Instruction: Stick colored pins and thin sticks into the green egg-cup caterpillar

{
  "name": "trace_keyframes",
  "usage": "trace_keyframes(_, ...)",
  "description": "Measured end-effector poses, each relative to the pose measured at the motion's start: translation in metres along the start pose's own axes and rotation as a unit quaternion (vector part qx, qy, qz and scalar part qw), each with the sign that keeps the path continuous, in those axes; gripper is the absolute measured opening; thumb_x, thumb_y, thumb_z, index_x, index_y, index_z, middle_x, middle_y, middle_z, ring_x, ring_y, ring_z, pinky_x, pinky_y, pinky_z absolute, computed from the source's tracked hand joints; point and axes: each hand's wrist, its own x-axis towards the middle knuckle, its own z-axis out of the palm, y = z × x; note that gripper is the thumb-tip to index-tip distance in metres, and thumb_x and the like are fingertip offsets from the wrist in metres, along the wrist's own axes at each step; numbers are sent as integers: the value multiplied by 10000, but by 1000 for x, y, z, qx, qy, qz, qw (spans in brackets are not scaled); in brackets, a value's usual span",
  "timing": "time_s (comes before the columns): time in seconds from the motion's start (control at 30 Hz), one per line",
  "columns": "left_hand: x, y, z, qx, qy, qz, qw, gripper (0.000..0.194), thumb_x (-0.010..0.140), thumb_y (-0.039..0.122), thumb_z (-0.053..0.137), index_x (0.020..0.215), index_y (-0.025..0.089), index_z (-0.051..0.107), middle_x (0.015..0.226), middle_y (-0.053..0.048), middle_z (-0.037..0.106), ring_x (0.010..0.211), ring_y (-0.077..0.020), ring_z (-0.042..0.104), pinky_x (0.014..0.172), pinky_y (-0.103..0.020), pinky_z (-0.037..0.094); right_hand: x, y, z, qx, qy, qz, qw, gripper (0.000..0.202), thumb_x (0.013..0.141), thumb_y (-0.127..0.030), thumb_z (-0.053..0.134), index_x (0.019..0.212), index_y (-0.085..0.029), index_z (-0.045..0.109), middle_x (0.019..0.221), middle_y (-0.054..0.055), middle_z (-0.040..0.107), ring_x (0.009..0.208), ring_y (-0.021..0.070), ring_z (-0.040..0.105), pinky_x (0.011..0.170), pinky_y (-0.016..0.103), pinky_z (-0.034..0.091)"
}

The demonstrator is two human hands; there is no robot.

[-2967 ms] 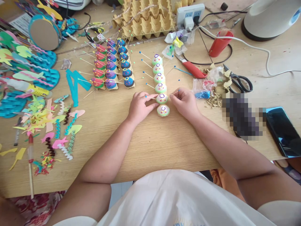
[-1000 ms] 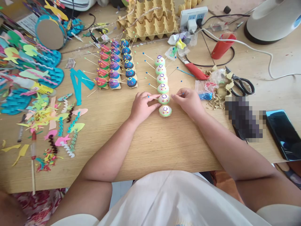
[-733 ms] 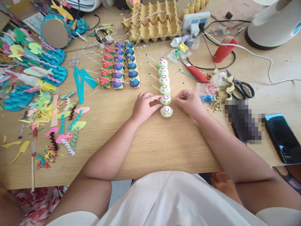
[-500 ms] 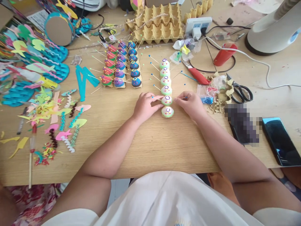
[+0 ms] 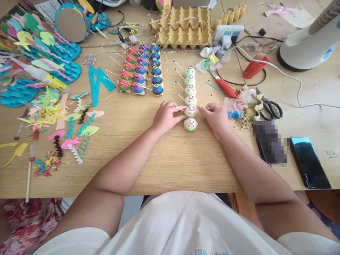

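A strip of white-painted egg-carton domes [image 5: 191,124] with green rims and purple rings stands upright in front of me. Blue-tipped sticks [image 5: 180,84] poke out from the left of several domes, and some from the right. My left hand [image 5: 168,116] has thumb and index finger closed against the left side of the second-nearest dome, beside its stick. On the opposite side, my right hand [image 5: 215,117] pinches a thin blue-tipped stick [image 5: 211,108] at that dome's right edge. The pinched end is hidden by the fingers.
Rows of red, purple and blue domes [image 5: 138,78] stand at back left. Paper cut-outs [image 5: 50,112] cover the left. Egg trays [image 5: 184,37] and a power strip [image 5: 228,31] lie behind. Black scissors [image 5: 273,108], a red-handled cutter [image 5: 225,86] and a phone [image 5: 309,163] are on the right.
The camera view has shifted slightly. Both hands stay at the same dome in nearly the same pose, and the right hand still pinches the stick.
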Motion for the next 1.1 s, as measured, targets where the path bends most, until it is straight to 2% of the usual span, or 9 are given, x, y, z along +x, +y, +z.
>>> trace_keyframes(0.23,0,-2,1,-5,5,7,1000,360,912,461,768,1258,360,790,1054,-54,689,1072,-248,575,1023,-402,475,2,5,2,2,6,-3,1000,384,786,-453,774,603,-217,532,571,-23,468,581,115,345,544,290,241)
trace_keyframes(0.57,1,-1,1,-5,3,3,1000,361,898,445,785,1248,358,795,1038,-57,692,1074,-256,572,1020,-406,472,-2,1,-2,45,-20,36,998,281,743,-384,791,690,-213,575,609,-31,532,566,101,374,543,273,275)
trace_keyframes(0.77,1,-2,2,-9,4,4,1000,367,898,442,784,1256,362,791,1041,-56,688,1085,-257,570,1035,-412,471,-1,-1,-1,26,-9,16,999,334,785,-447,761,638,-211,575,604,-5,557,560,107,372,525,280,258)
trace_keyframes(0.97,1,-3,3,-9,4,2,1000,373,897,450,785,1260,364,790,1047,-55,685,1088,-255,568,1041,-410,470,4,6,2,0,1,-10,1000,437,815,-496,726,553,-225,506,571,6,498,576,122,362,523,294,232)
trace_keyframes(1.1,0,-5,4,-12,8,6,1000,366,903,460,775,1258,368,790,1052,-52,680,1097,-253,562,1044,-410,466,5,8,3,-4,-2,-13,1000,455,795,-537,751,569,-228,504,590,8,505,593,126,366,524,290,227)
